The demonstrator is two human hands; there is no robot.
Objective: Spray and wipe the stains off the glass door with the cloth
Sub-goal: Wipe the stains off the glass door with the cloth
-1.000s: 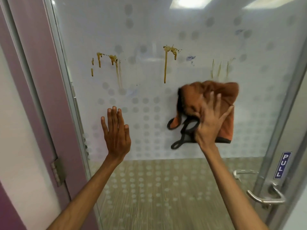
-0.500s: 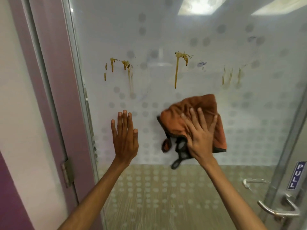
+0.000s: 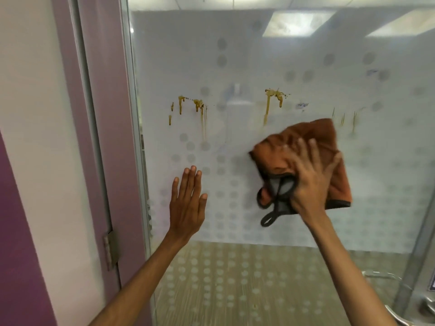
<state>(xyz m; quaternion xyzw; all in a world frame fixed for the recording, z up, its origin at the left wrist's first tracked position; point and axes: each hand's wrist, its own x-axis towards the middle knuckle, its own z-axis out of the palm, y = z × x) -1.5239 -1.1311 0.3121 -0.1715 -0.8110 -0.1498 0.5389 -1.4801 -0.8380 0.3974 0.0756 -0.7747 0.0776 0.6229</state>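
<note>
Left hand (image 3: 188, 203) flat on the glass door (image 3: 235, 67), fingers straight. Right hand (image 3: 308, 182) – blurred, fingers seemingly spread – presses the orange cloth (image 3: 303, 137) to the glass, just below the brown stains (image 3: 270, 102).

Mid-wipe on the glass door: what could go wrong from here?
1. The cloth covers none of the brown drips; its passes may miss or smear them.
2. The right hand presses it with flat fingers, no grip, so it could slide off and drop.
3. The left hand lies flat on the glass door and may leave prints.
</note>
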